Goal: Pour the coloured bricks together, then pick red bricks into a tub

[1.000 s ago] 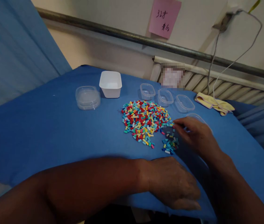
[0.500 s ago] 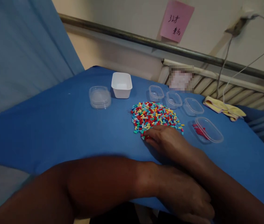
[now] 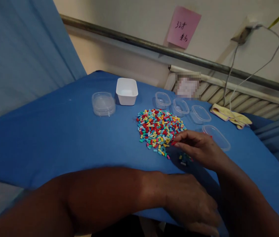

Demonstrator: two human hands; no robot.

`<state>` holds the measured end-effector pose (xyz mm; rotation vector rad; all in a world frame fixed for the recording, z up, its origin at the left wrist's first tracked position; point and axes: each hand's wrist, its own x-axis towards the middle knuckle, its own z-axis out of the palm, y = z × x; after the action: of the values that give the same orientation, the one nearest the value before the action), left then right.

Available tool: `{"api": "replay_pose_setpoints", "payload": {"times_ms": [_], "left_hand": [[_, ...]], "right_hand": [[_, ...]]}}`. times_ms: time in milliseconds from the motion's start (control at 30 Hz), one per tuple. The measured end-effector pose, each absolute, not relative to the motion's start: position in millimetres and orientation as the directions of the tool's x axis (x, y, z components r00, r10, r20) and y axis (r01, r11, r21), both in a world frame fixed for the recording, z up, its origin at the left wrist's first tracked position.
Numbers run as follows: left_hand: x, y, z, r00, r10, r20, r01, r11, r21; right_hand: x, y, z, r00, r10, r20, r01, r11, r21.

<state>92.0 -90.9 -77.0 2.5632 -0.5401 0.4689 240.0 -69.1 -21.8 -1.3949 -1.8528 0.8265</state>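
Observation:
A spread pile of tiny multicoloured plastic blocks [image 3: 156, 126] lies on the blue-covered table. Above its right edge, my right hand [image 3: 202, 148] pinches a small red block [image 3: 173, 143] between thumb and fingertips. Several loose blocks [image 3: 183, 159] lie under this hand, in its shadow. My left hand [image 3: 192, 200] rests near the front edge, fingers curled; its palm side is hidden, so I cannot see what is in it. Behind my right hand is a clear tub [image 3: 218, 138], partly covered by the hand, with a bit of red showing at its left side.
Three more clear tubs stand behind the pile: a left one [image 3: 162, 100], a middle one [image 3: 181, 108] and a right one [image 3: 200, 114]. A white bowl [image 3: 126, 92], stacked clear lids [image 3: 103, 104] and a yellow cloth [image 3: 230, 115] are also there. A cable [image 3: 258, 70] hangs at right.
My right hand has lifted from the pile's front edge and moved right, with a red block in its fingers. Some blocks now lie spread towards me. My left hand has barely moved.

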Motion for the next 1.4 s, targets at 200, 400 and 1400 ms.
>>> {"api": "replay_pose_setpoints", "payload": {"times_ms": [200,400,1400], "left_hand": [[92,-92,-83,0.858,-0.257,0.445,-0.433,-0.829,0.354],[90,-92,-82,0.864,-0.251,0.436,-0.409,-0.855,0.319],[101,-95,-86,0.848,-0.287,0.445,-0.465,-0.806,0.366]], "right_hand": [[316,-77,-27,0.262,0.878,0.400,0.819,0.017,-0.573],[342,-76,-33,0.195,0.864,0.465,0.968,-0.094,-0.232],[195,-37,-19,-0.572,0.797,0.195,0.712,0.600,-0.365]]}}
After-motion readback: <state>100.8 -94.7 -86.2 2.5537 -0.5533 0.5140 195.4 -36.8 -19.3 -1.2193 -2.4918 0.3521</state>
